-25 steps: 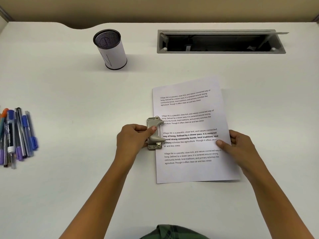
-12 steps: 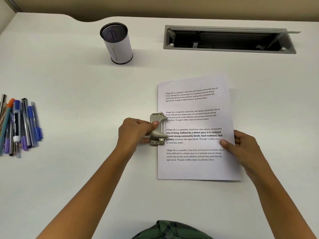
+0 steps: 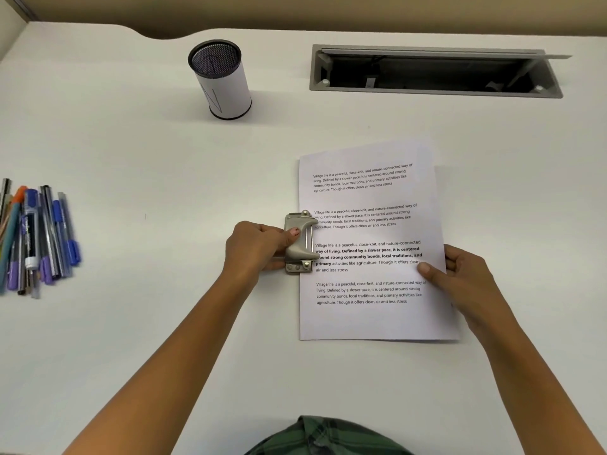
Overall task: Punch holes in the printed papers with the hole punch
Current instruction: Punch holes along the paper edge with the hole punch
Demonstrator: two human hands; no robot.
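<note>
The printed papers [image 3: 371, 320] lie on the white desk, right of centre, with several blocks of black text. A grey metal hole punch [image 3: 300, 247] straddles the middle of their left edge. My left hand [image 3: 256, 247] grips the punch from the left, thumb pressed on its lever. My right hand [image 3: 460, 277] pinches the papers' right edge, thumb on top of the sheet and fingers curled beside it.
A cylindrical mesh pen holder [image 3: 221, 78] stands at the back, left of centre. An open cable tray slot [image 3: 433, 72] is set into the desk at the back right. Several pens and markers [image 3: 33, 238] lie at the left edge.
The papers have turned slightly so their left edge runs straighter, and the punch sits squarer on that edge. Both hands keep their hold. The camera view has shifted a little.
</note>
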